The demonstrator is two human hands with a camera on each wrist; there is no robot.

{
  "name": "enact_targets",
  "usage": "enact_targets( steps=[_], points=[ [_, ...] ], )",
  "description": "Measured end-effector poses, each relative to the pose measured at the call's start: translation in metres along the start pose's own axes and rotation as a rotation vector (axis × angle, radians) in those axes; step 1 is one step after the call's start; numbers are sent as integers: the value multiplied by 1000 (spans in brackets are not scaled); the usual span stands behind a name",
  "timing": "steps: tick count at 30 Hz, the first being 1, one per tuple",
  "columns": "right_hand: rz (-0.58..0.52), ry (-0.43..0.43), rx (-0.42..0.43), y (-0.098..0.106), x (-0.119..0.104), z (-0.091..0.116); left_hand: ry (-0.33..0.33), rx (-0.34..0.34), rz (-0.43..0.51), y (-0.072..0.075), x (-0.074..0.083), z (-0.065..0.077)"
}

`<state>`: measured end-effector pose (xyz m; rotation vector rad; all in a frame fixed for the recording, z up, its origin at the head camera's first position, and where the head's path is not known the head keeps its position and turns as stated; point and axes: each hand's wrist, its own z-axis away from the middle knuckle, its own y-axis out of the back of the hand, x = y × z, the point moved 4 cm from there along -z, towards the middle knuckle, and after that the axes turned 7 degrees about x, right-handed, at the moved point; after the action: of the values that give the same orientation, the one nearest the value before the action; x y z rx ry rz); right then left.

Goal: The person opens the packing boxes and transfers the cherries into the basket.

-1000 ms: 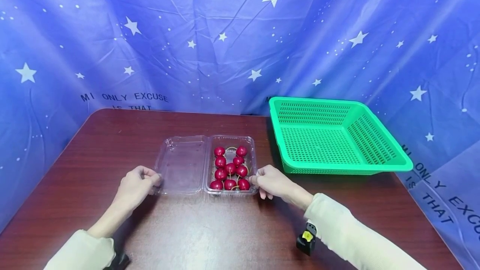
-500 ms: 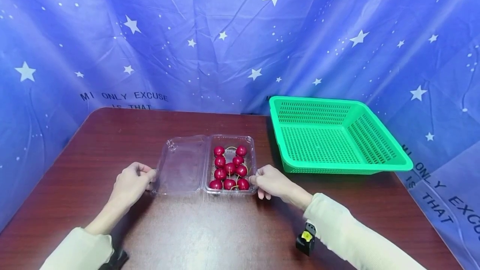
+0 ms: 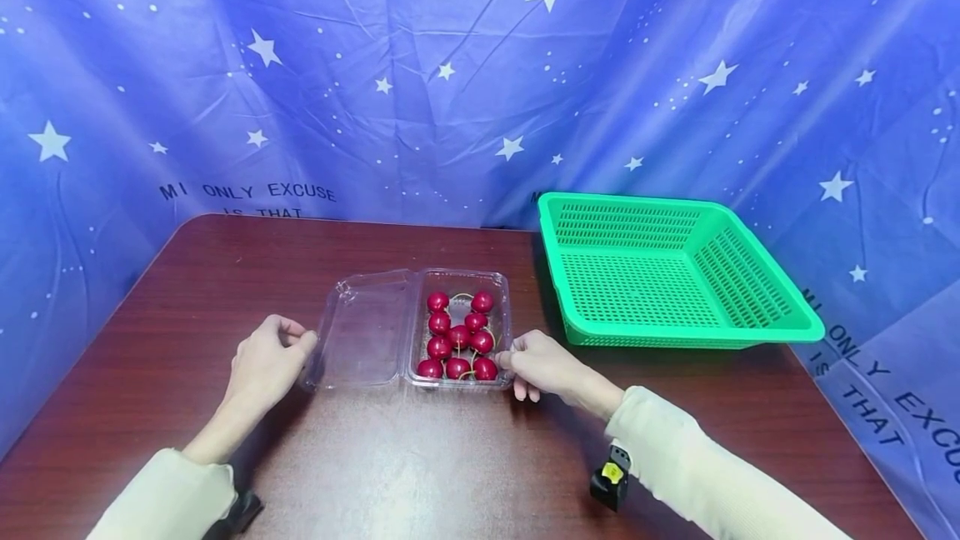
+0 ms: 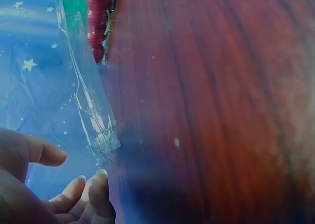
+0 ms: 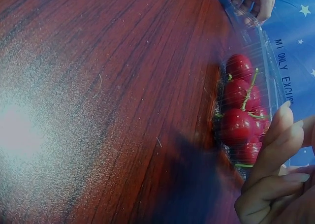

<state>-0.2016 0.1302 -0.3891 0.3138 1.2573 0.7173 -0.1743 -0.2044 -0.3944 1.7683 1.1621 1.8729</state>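
A clear plastic clamshell box (image 3: 504, 307) lies on the table with its lid (image 3: 365, 332) folded out to the left. Red cherries (image 3: 457, 336) with green stems sit in the right half. My left hand (image 3: 266, 361) is at the lid's outer left edge. In the left wrist view its fingertips (image 4: 101, 177) are right at the lid's corner, with the thumb held apart. My right hand (image 3: 551, 365) grips the box's right rim near the front corner between thumb and fingers. In the right wrist view its curled fingers partly cover the box's near end.
A green slotted plastic basket (image 3: 693, 336) stands at the back right of the brown wooden table (image 3: 360, 465). Behind the table hangs a blue curtain (image 3: 420, 40) with white stars. Each wrist wears a black device, the right one (image 3: 611, 482) with a yellow mark.
My left hand has shifted slightly left and away from the viewer, its fingers loosening at the lid's edge. My right hand has stayed at the box's rim.
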Motion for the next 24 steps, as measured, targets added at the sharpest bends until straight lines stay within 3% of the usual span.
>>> enact_targets(
  steps=[6, 17, 24],
  points=[
    [2, -6, 12, 0, 0, -1, -12, 4, 1, -2, 10, 2],
    [4, -17, 1, 1, -1, 0, -205, -11, -3, -20, 56, 5],
    [8, -15, -3, 1, -1, 0, -255, -33, -34, -26, 78, -3]
  ],
)
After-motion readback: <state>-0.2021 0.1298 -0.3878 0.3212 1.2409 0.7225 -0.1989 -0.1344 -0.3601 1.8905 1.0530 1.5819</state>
